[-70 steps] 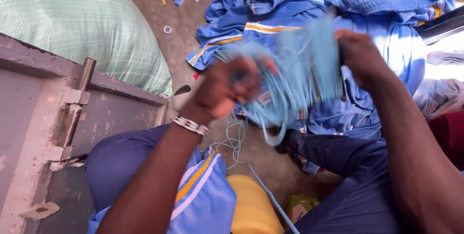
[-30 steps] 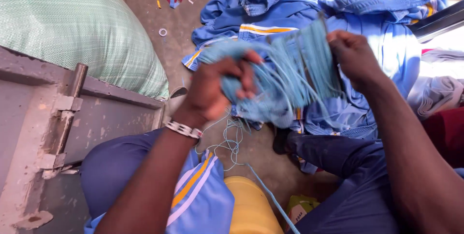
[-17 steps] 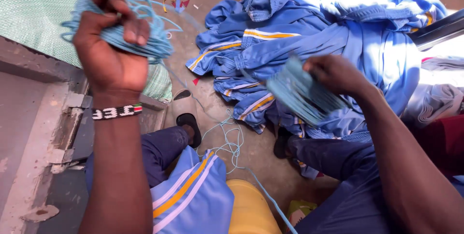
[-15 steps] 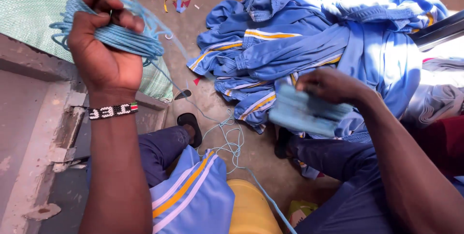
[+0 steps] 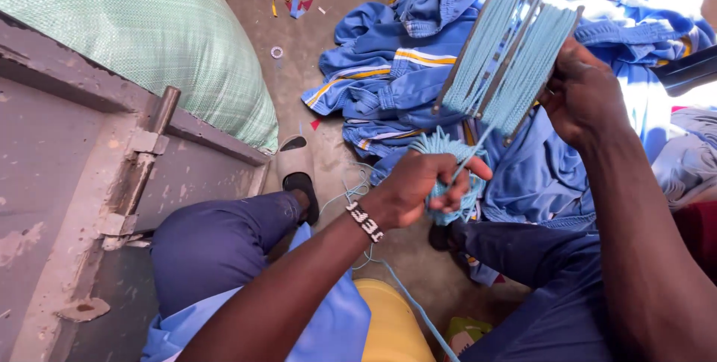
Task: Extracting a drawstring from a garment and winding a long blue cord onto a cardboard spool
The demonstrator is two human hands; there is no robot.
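I observed the left hand (image 5: 426,186) closed around a bundle of light blue cord (image 5: 447,183). A strand ran up from that grip to the cord-wound frame (image 5: 508,56), which the right hand (image 5: 586,93) clamped at its right edge.

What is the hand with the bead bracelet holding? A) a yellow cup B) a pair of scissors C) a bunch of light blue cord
C: the left hand, the one with the bracelet, grips a bunch of light blue cord, with a strand running up to the cord wound on the frame in the right hand.
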